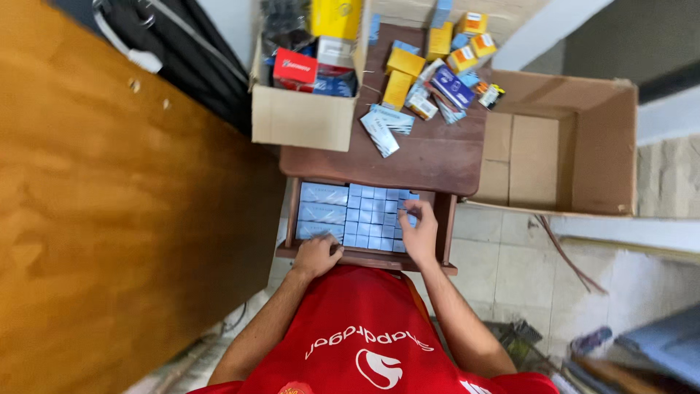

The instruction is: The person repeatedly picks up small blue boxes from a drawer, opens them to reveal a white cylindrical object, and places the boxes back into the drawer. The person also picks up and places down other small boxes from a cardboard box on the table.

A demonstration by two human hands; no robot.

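Observation:
An open wooden drawer (292, 219) of a small brown table (430, 157) is packed with rows of pale blue small boxes (368, 215). My left hand (317, 255) rests on the drawer's front edge at the left, fingers curled on the boxes there. My right hand (419, 230) reaches into the drawer's right side, with its fingertips on a pale blue box in the right-hand rows. I cannot tell whether it is gripped. I wear a red shirt (364, 335).
On the tabletop lie several yellow, blue and white small boxes (430, 73). A cardboard carton (302, 117) holding mixed packages sits at its left corner. An empty open cardboard box (561, 146) stands on the floor at right. A wooden panel (109, 204) fills the left.

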